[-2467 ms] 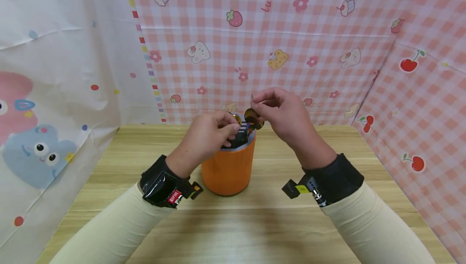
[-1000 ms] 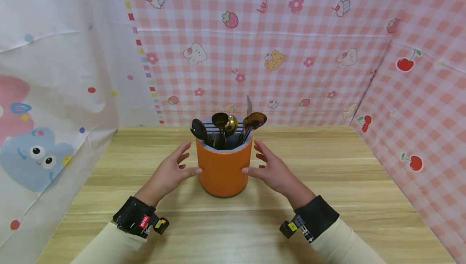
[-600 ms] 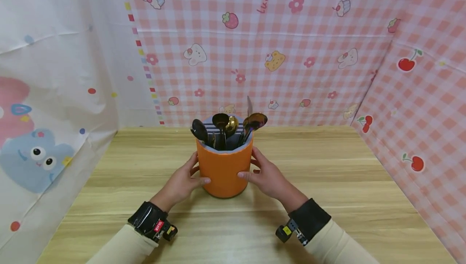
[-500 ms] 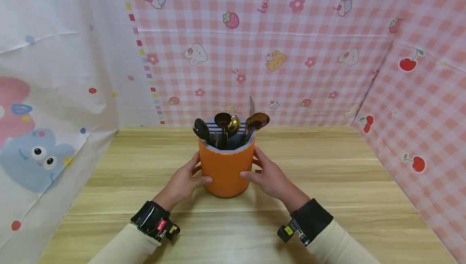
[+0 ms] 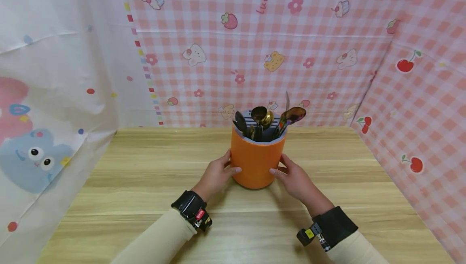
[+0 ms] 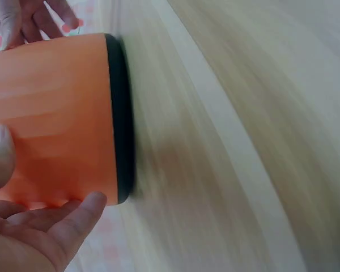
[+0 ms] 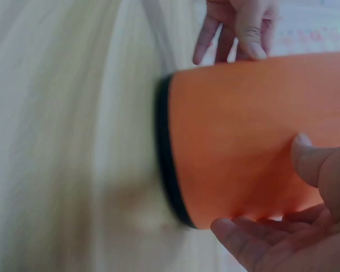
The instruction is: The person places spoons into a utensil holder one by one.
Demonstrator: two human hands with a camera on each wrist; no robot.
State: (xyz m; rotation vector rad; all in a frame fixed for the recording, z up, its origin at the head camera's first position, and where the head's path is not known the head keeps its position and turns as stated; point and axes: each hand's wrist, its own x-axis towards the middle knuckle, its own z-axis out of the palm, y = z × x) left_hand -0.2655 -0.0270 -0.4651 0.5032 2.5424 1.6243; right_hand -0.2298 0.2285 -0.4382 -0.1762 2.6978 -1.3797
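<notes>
Both hands grip an orange utensil holder [image 5: 256, 165] with a grey slotted top and a dark base. My left hand [image 5: 215, 177] holds its left side, thumb on the front and fingers round behind. On the opposite side, my right hand [image 5: 296, 179] grips it the same way. The holder stands upright; whether its base touches the table I cannot tell. Out of its top stick a black spoon [image 5: 240, 122], a dark gold spoon [image 5: 259, 113], a shiny gold spoon [image 5: 268, 119], an iridescent spoon [image 5: 295, 114] and a thin blade [image 5: 287, 100]. Their lower parts are hidden inside.
A wood-grain table [image 5: 153, 162] spreads under the hands. Behind it hangs a pink checked cloth [image 5: 214, 73], with a white printed cloth [image 5: 73, 73] at left and another checked cloth [image 5: 411, 106] at right.
From working among the spoons, both hands have come down to the holder's sides and taken hold of it. Holder and hands have since moved right and slightly back.
</notes>
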